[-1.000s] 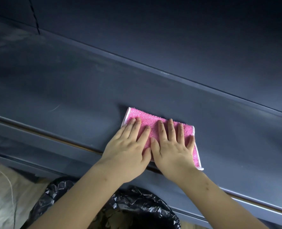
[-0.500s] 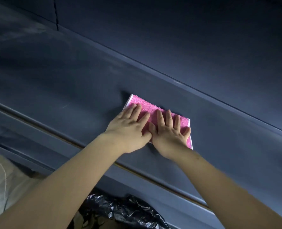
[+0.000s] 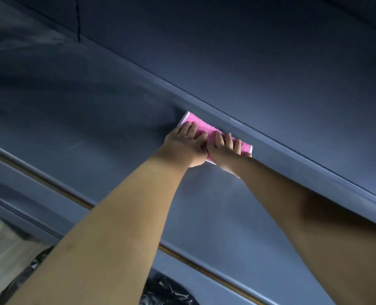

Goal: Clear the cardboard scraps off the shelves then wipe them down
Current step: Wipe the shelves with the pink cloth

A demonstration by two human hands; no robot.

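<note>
So we've pushed the pink cloth (image 3: 206,128) from the shelf's front edge to its back lip, left hand (image 3: 183,146) and right hand (image 3: 224,148) flat, fingers spread, pressing it onto the dark blue shelf (image 3: 94,111); no scraps visible, wipe stroke ending.
</note>
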